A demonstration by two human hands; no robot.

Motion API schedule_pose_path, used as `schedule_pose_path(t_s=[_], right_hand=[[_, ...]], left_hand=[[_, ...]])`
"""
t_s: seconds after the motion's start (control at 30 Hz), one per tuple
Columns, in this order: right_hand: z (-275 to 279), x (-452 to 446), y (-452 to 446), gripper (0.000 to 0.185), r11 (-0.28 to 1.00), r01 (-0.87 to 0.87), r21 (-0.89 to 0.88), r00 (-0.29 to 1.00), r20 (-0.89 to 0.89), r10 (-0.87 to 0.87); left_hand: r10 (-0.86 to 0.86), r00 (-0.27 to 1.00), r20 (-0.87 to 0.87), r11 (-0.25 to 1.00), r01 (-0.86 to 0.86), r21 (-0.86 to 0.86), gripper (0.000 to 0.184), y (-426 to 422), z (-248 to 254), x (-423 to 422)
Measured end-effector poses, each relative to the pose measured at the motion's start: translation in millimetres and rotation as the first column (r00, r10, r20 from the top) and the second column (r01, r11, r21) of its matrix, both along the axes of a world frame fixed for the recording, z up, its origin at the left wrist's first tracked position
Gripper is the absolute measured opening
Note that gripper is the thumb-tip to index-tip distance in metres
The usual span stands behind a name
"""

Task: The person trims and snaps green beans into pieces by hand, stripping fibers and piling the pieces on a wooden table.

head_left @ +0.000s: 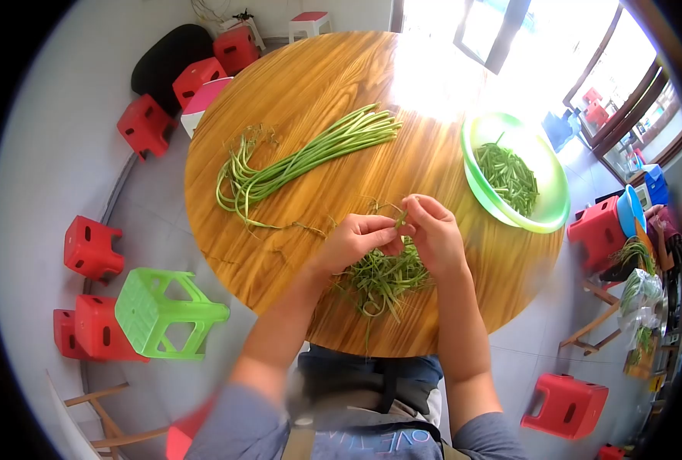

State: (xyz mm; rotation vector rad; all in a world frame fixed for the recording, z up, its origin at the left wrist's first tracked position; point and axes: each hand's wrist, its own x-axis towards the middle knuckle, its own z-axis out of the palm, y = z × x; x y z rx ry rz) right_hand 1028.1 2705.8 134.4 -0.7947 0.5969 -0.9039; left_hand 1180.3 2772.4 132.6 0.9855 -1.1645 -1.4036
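Over the near half of the round table, my left hand [362, 239] and my right hand [434, 234] meet, fingertips pinched together on a thin green garlic scape end [400, 221]. Much of it is hidden by the fingers. Right below them lies a loose heap of trimmed garlic scape tips [383, 282], green and partly withered. Farther off to the left rests a bundle of long garlic scapes [310, 161], its curled, dry ends pointing left. On the right stands a green and white plastic bowl [553, 201] holding short cut scape pieces [506, 175].
The wooden table [280, 92] has a round edge close to my body. Around it on the floor are several red stools [93, 249] and a green stool [161, 314]. A blue basin [630, 208] sits at the right, near more greens. Bright light glares off the table's far side.
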Motion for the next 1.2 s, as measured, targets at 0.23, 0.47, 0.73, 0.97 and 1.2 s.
schedule_pose_path(t_s=[0.23, 0.47, 0.73, 0.97, 1.2], right_hand=[[-6, 2, -2, 0.012, 0.961, 0.084, -0.264, 0.966, -0.215, -0.143], [-15, 17, 12, 0.021, 0.305, -0.054, -0.951, 0.823, -0.215, -0.525], [-16, 19, 8, 0.019, 0.098, -0.114, -0.989, 0.738, -0.151, -0.658], [-14, 0, -7, 0.012, 0.420, -0.051, -0.906, 0.732, -0.320, -0.601], [6, -17, -11, 0.015, 0.816, 0.305, -0.491, 0.906, -0.115, -0.407]], left_hand=[[0.069, 0.993, 0.094, 0.993, -0.077, 0.085, 0.020, -3, -6, 4], [0.284, 0.959, -0.013, 0.944, -0.278, 0.179, 0.023, -7, -19, 4], [0.212, 0.962, -0.175, 0.959, -0.169, 0.229, 0.021, -11, -26, 8], [0.189, 0.838, -0.511, 0.980, -0.127, 0.154, 0.022, -8, -18, 17], [0.088, 0.920, -0.382, 0.968, 0.011, 0.249, 0.030, -10, -12, 11]])
